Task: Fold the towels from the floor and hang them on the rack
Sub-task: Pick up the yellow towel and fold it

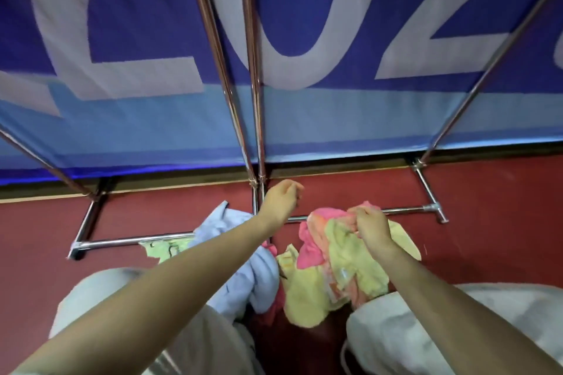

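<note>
Background: dark red floor below a large blue fabric banner.

The dark red, matte floor (487, 246) fills the lower half of the frame. The deep blue fabric banner with oversized pale grey lettering (137, 39) covers the upper half; a lighter sky-blue band (350, 119) runs along its lower edge, with a narrow deep-blue hem beneath it. A thin black gap with a pale tan strip (335, 166) separates the banner hem from the floor, crossing the frame from centre left to centre right. Lighting is even and dim, with soft shadows on the floor.
</note>
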A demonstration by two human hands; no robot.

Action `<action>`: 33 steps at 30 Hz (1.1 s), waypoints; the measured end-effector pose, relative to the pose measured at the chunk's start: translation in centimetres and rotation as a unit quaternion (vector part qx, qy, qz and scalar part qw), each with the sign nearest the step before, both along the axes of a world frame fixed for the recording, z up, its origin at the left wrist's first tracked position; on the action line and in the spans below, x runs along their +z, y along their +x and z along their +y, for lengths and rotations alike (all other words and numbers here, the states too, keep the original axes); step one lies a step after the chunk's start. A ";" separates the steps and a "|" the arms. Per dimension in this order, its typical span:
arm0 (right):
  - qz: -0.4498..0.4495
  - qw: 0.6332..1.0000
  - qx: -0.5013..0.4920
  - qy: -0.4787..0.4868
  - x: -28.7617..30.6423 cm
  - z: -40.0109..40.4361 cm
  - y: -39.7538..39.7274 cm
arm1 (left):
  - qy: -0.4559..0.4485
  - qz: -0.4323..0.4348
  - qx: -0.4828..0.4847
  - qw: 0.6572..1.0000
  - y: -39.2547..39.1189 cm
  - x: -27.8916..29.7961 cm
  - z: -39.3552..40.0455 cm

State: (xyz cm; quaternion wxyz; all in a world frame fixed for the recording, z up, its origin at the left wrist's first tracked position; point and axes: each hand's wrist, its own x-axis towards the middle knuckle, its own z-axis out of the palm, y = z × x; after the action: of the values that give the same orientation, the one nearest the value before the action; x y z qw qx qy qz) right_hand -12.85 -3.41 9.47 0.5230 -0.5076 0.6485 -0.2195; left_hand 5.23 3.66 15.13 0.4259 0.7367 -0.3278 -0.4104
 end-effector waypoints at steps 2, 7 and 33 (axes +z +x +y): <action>0.015 0.999 -0.010 0.032 -3.6 -0.3 -1.7 | 0.047 -0.002 -0.014 0.999 -0.5 -4.0 -1.1; 0.090 0.993 0.020 0.077 -11.1 -2.3 -4.8 | 0.148 0.045 -0.021 0.988 -2.2 -12.6 -4.2; 0.243 0.932 0.265 0.054 -24.9 -8.6 -4.8 | 0.251 0.096 -0.040 0.962 -7.2 -29.0 -13.4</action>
State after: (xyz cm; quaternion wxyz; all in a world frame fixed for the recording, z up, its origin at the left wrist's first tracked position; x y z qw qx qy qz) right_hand -17.65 -12.04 -15.47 0.4151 -0.6699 0.6086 0.0921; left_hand -1.99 -9.78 -13.83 0.2400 0.7637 -0.2007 -0.5647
